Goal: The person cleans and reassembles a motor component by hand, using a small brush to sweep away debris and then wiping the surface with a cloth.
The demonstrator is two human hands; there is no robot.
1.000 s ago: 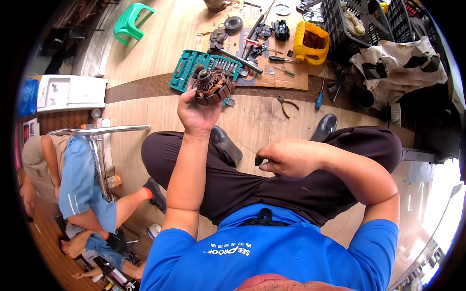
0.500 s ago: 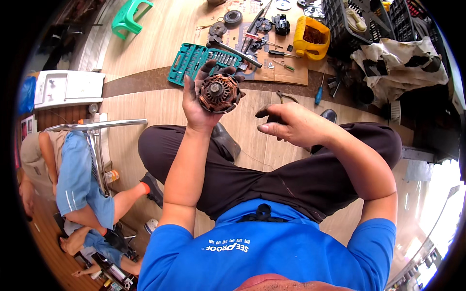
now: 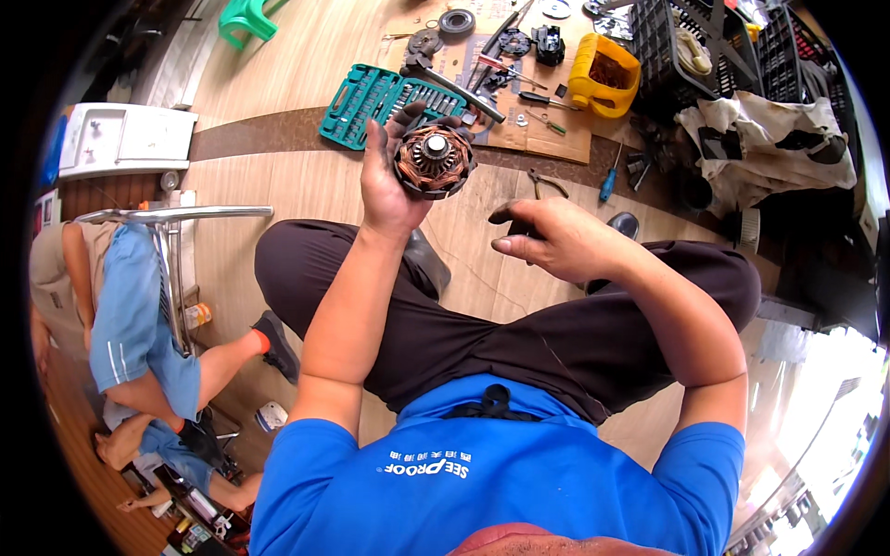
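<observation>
My left hand [image 3: 394, 181] is raised in front of my knees, its blackened fingers wrapped round a motor armature [image 3: 434, 159]. The armature has copper windings, and its shaft end points up with a bright round tip. My right hand [image 3: 547, 236] hangs over the gap between my legs, apart from the armature. Its thumb and dark-stained forefinger are parted, with nothing visible between them; the other fingers are partly hidden. Beyond my right hand lie pliers [image 3: 547, 182] on the floor. A thin wire crosses the floor and my trousers.
A green socket set case [image 3: 343, 116] lies open ahead, beside cardboard [image 3: 556, 144] with screwdrivers and motor parts. A cut yellow jug [image 3: 630, 88], black crates [image 3: 649, 42] and a stained cloth [image 3: 825, 167] are at right. A blue screwdriver [image 3: 608, 176] lies nearer. People sit at left by a metal rail [image 3: 213, 213].
My left hand has shifted slightly up and right and tilted the armature, so its shaft tip now faces up brightly. My right hand keeps about the same pose.
</observation>
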